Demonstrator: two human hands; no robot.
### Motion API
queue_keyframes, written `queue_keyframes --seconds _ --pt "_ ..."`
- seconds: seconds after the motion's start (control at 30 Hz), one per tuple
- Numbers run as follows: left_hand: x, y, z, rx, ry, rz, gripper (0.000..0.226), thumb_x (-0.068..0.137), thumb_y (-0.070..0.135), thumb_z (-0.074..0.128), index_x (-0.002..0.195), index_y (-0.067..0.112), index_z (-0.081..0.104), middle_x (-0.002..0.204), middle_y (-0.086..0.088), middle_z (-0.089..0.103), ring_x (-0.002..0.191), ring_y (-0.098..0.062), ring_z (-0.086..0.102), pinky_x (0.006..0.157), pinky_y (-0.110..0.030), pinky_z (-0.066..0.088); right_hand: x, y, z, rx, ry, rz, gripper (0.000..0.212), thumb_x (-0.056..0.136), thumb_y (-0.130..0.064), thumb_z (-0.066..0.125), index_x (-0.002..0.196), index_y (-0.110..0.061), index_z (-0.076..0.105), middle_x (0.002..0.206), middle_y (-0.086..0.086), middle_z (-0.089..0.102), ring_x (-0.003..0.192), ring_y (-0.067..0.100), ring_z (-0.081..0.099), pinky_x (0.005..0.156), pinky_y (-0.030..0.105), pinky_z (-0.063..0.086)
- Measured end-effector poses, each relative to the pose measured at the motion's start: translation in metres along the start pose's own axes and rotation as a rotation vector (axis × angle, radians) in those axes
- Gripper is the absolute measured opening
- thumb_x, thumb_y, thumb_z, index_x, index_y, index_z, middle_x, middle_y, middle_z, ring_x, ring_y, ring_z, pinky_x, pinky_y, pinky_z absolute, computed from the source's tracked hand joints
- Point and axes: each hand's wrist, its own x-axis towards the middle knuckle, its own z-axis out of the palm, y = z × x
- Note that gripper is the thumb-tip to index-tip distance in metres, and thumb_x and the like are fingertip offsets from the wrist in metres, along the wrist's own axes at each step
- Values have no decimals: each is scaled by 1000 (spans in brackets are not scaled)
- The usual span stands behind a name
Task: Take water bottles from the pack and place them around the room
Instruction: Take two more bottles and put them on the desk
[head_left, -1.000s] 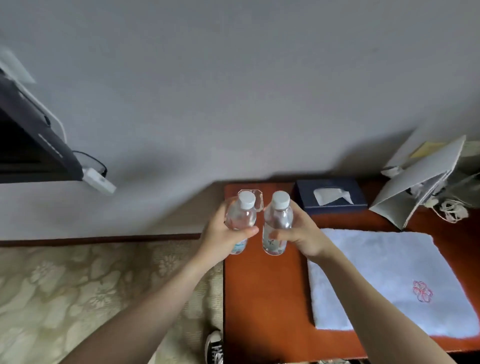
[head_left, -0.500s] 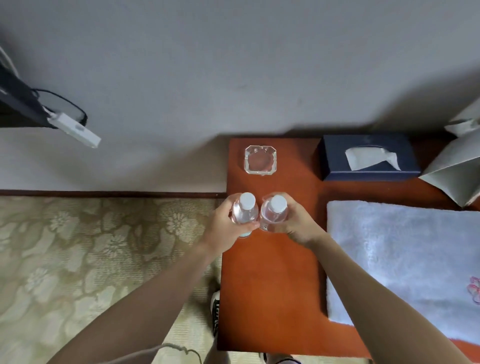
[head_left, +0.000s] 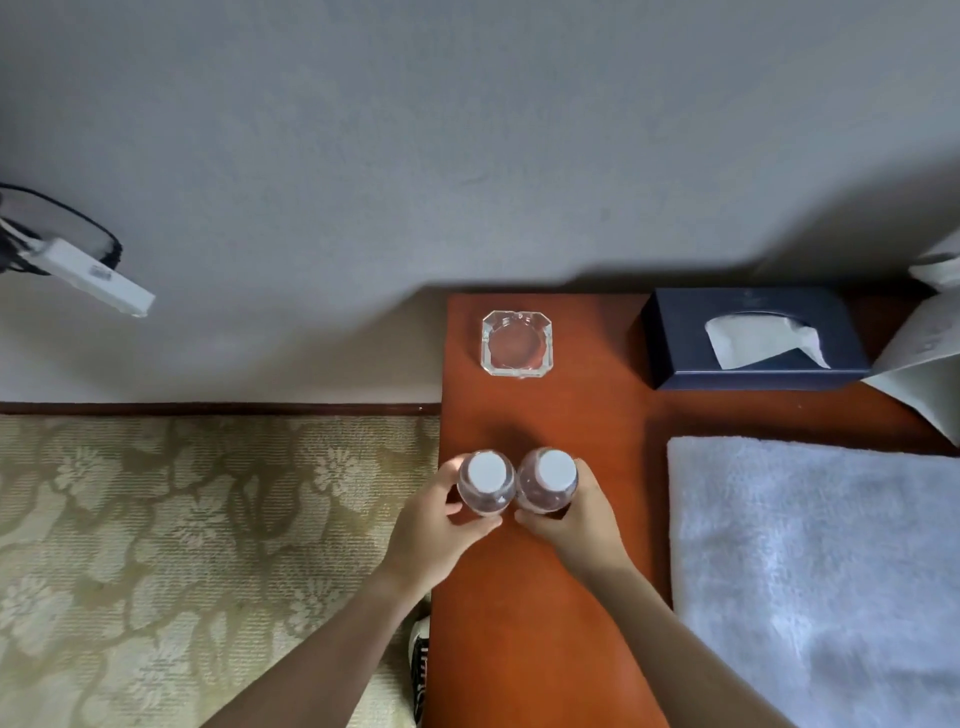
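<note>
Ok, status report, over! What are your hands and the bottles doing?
Left hand shut on left bottle, right hand shut on right bottle. Both upright, side by side over table. Ashtray beyond, clear of them.

One camera only, worn on the person's head, looking almost straight down over the near left corner of the red-brown table (head_left: 545, 623), so the two bottle caps show as round discs from above. It sits close: both forearms run up from the bottom edge. The wide lens also takes in the patterned carpet (head_left: 182, 519) at left and the grey wall (head_left: 467, 130) across the top.
</note>
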Motion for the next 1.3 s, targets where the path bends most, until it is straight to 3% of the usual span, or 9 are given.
queue_keyframes --seconds 0.13,0.23,0.37,0.5,0.7,0.83,0.97,1.03,1.3 --pt "31 1 -11 35 -52 71 63 73 34 83 130 31 55 120 16 68 112 -4 63 93 -34 57 20 4 7 -40 71 -48 68 67 -21 88 124 -31 54 118 -17 63 113 6 57 95 21 43" --pt "59 7 -23 63 -105 98 65 74 30 84 131 35 52 118 15 69 100 -5 69 88 -35 59 47 -4 -1 -80 34 -80 61 67 -21 88 117 -33 55 111 -12 67 107 10 61 91 24 46" --pt "91 13 -32 109 -84 129 64 73 31 85 129 34 53 114 20 69 97 -5 70 91 -39 57 80 -17 -8 -136 -3 -90 54 67 -18 88 112 -25 58 102 -11 68 97 7 61 77 6 40" --pt "109 17 -34 147 -75 181 69 73 32 85 133 31 52 119 15 68 110 0 62 98 -36 53 93 -19 -11 -162 -25 -94 59 70 -18 87 117 -31 54 101 -17 64 90 -4 57 73 -1 38" --pt "112 14 -32 169 -51 209 68 72 34 85 132 32 52 118 18 67 112 7 58 98 -22 46 98 -13 -9 -203 -26 -95 60 72 -23 86 123 -30 55 109 -9 67 101 9 59 77 6 37" --pt "110 14 -31 145 -44 211 66 73 32 85 131 31 53 113 23 67 109 11 58 92 -8 42 102 -14 -10 -225 -28 -95 59 71 -26 85 123 -30 56 112 -6 68 103 11 61 83 19 42" --pt "106 16 -31 140 -26 214 62 73 32 85 127 33 54 108 29 65 105 16 57 84 3 36 103 -15 -10 -211 -26 -77 62 71 -25 85 125 -32 56 114 -6 68 105 9 62 88 22 44" --pt "106 16 -30 133 -21 214 62 73 32 85 127 34 54 107 30 65 105 15 57 85 2 37 102 -15 -9 -211 -16 -73 64 70 -26 85 127 -32 55 114 -6 68 105 9 62 87 22 44" --pt "101 16 -27 72 -21 183 67 74 31 84 131 37 50 116 25 66 112 8 57 101 -27 47 101 -18 -10 -209 -33 -52 71 71 -26 85 131 -32 49 119 -7 64 111 10 60 91 23 43"
